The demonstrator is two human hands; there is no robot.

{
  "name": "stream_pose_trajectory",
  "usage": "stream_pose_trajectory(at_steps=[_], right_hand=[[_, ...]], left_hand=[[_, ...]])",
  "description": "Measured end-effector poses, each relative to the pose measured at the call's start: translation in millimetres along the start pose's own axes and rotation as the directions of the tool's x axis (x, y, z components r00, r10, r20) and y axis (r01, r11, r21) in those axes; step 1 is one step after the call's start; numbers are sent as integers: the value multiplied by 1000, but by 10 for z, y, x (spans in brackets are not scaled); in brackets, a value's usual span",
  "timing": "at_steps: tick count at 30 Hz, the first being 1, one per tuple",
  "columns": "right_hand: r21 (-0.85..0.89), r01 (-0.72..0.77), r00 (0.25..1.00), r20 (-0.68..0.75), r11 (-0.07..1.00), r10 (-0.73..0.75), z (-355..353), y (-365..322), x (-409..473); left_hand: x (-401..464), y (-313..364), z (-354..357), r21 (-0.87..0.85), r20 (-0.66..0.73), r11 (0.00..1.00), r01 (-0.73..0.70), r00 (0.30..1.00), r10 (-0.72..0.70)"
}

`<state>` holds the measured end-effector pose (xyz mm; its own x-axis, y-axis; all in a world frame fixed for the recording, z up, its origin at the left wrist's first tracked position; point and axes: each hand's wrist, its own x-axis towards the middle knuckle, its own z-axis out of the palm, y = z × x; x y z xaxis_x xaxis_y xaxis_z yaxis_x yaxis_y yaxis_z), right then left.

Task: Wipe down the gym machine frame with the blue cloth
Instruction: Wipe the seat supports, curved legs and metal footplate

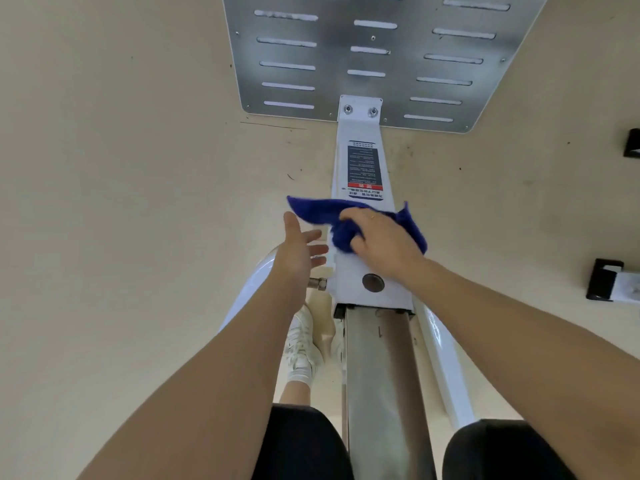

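Beige floor [138, 168] below, slotted metal plate [381, 46] at the white frame [363, 268] base. Right hand [381, 244] grips the blue cloth [343, 220] against the frame just below its label [364, 166], fingers curled into the fabric. Left hand [299, 247] hovers just beside the frame, fingers straight, holding nothing.

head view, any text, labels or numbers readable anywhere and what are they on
Sticker on the white frame column: dark panel with a red band and rows of small print, seen upside down and too blurred to read.
"1" or a similar mark: on the bare metal post below the white column; uncertain.
No other text visible.
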<state>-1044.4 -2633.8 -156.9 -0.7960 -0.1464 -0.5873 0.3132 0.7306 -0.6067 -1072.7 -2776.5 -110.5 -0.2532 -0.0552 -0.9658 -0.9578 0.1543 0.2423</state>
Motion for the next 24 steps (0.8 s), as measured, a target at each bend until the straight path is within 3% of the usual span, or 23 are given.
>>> stream_pose_trajectory(at_steps=[3, 6, 8, 10, 12, 14, 16, 19, 22, 24], right_hand=[[91, -269, 950, -137, 959, 280, -42, 196, 102], [91, -389, 893, -210, 917, 399, 141, -42, -235], [-12, -279, 943, -196, 960, 271, 185, -230, -485], [-56, -83, 995, -59, 995, 80, 111, -246, -481], [-87, -104, 993, 46, 991, 108, 1, -174, -297], [-158, -225, 974, 0, 962, 228, -3, -167, -216], [-217, -170, 983, 36, 961, 181, 36, -308, -363], [-135, -51, 981, 179, 990, 75, -35, -529, -775], [-7, -182, 928, 328, 983, 174, -370, -719, -1066], [165, -273, 943, 239, 948, 230, -561, -952, -1303]], left_hand=[[-33, -52, 94, 88, 58, 996, 9, 998, -15], [-42, -54, 137, 129, 40, 992, 13, 999, -18], [-56, -15, 127, 122, 31, 992, 42, 998, -47], [-75, 18, 119, 108, 51, 992, 59, 997, -65], [-147, 71, 94, 172, 0, 983, 60, 998, -60], [-250, 198, 18, 244, -59, 970, 5, 998, 9], [-315, 349, -91, 204, -48, 977, -65, 996, 77], [-540, 489, -229, 171, -41, 977, -128, 990, 137], [-944, 470, -380, 209, -30, 963, -172, 983, 182], [-1254, 388, -517, 205, 18, 958, -201, 979, 202]])
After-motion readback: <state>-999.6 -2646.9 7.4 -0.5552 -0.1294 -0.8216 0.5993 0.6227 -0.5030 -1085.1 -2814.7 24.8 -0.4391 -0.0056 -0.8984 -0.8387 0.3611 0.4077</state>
